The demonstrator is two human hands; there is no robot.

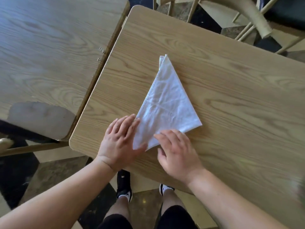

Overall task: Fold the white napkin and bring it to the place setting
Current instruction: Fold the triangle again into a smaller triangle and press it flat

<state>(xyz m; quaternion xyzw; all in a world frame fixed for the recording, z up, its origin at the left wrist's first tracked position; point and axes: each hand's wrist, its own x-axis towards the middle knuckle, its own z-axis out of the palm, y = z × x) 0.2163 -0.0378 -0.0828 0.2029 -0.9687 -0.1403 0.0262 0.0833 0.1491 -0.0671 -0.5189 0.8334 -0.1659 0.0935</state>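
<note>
Nearest the camera, the left hand and the right hand are lying flat, fingers spread wide and gripping nothing, pressing the near corner of the white cloth napkin. It is resting as a folded triangle on the light wood-grain worktop, its tip pointing away. To crease well, I judge the palms should be sliding outward along the fold — keeping edges aligned. One napkin, two hands; a second wooden table is standing just beside — no place setting in view.
</note>
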